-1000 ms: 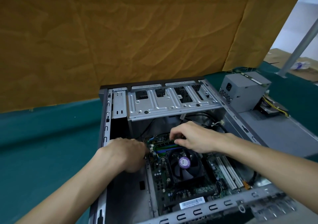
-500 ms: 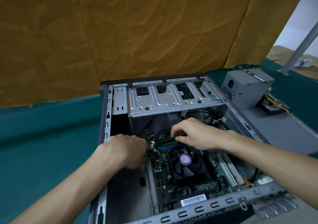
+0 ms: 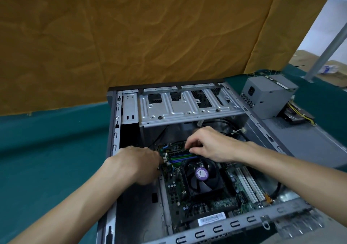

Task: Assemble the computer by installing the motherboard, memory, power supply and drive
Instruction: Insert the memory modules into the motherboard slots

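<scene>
From my remote seat I counted 1 open case (image 3: pixel 112 150) on the green cloth, 1 mobo (image 3: pixel 176 193) lying in it w/ 1 fan (image 3: pixel 201 177), 1 RAM stick (image 3: pixel 181 152) and 2 hands. Left hand (image 3: pixel 139 164) was knuckles-up at the stick's left end, fingers curled under; couldn't tell if they held anything. Right hand (image 3: pixel 212 145) reached in from the right, wrist high, fingertips pinching the stick's top edge. 1 PSU (image 3: pixel 266 95) sat outside, far right.
</scene>
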